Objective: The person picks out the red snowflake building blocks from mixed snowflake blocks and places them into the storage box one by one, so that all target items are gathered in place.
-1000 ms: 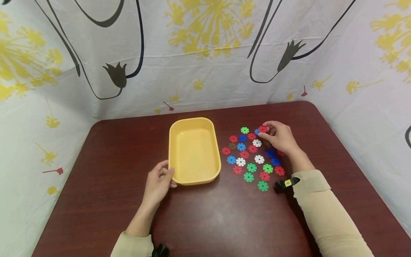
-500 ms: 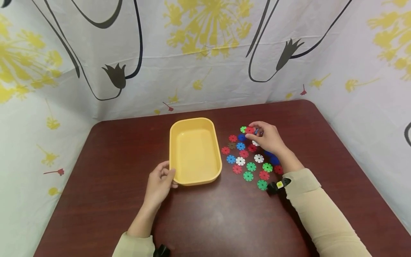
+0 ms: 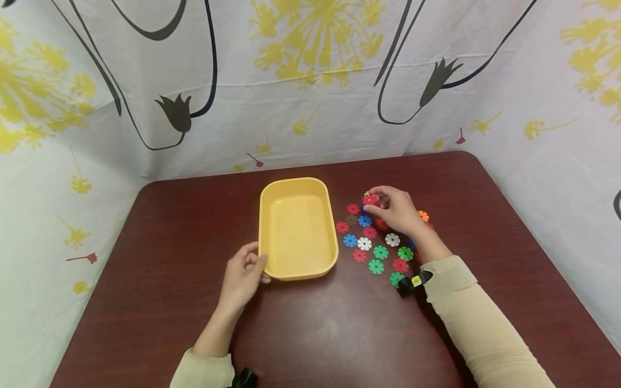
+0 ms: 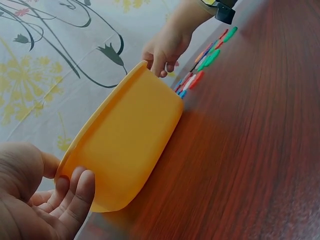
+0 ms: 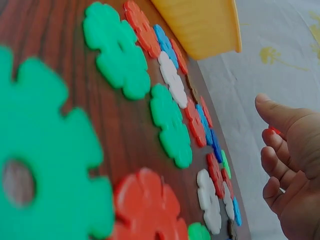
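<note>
My left hand grips the near left corner of a yellow plastic tray, thumb over the rim and fingers against the outer wall. In the left wrist view, the tray slants across the picture with the thumb at its lip. My right hand pinches a red notched disc between thumb and fingertips, over the far side of the scattered discs. Only a sliver of that red disc shows in the right wrist view; the hand hides the rest. Behind the fingertips a bright green disc is mostly covered.
Several flat notched discs in red, blue, white, green and brown lie right of the tray, such as a white disc and a green disc. An orange disc lies beyond the right wrist. A patterned cloth stands behind the dark wooden table.
My right hand has moved left with the red disc, toward the bright green one, uncovering an orange disc. The tray has shifted slightly to the right with my left hand on it.
</note>
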`<state>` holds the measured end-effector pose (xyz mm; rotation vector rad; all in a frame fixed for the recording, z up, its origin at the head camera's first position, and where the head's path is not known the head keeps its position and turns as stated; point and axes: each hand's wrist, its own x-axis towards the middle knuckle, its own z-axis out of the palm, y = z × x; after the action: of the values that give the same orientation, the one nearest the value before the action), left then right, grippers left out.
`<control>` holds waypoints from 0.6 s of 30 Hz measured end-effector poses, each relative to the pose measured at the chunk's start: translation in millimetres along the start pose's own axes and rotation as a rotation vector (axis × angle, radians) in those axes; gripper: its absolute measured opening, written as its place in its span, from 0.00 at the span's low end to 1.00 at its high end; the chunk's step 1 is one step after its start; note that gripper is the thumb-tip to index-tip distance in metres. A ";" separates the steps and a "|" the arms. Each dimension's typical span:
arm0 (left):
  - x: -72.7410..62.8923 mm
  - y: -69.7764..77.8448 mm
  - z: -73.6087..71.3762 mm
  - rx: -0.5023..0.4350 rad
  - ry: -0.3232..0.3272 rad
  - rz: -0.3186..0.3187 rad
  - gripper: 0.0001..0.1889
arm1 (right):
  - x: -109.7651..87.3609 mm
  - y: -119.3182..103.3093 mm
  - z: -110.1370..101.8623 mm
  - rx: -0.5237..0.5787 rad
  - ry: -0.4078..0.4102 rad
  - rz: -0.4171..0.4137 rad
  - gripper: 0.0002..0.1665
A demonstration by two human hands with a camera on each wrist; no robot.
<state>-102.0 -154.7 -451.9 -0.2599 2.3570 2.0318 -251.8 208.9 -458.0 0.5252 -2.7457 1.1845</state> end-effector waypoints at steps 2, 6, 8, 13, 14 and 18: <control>-0.1 0.7 -0.2 0.002 0.003 0.002 0.23 | 1.7 -3.2 2.0 0.010 -0.006 -0.002 0.23; -0.6 1.5 -0.2 0.002 0.001 0.002 0.22 | 6.5 -9.9 7.0 0.036 -0.032 0.008 0.23; -1.1 1.7 -0.1 -0.002 0.000 0.000 0.22 | 9.7 -13.9 9.9 0.047 -0.046 0.014 0.24; -1.0 1.7 0.0 -0.001 -0.001 0.004 0.22 | 17.5 -28.3 16.3 0.061 -0.060 0.002 0.23; -0.8 1.4 0.0 0.002 0.000 0.003 0.22 | 18.7 -31.6 17.5 0.065 -0.063 0.001 0.23; -0.3 -0.6 -0.2 0.014 0.005 0.003 0.22 | 23.5 -43.0 22.8 0.092 -0.071 0.005 0.23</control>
<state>-101.5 -154.9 -452.5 -0.2615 2.3757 2.0177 -257.7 158.7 -438.8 0.5815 -2.7631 1.3236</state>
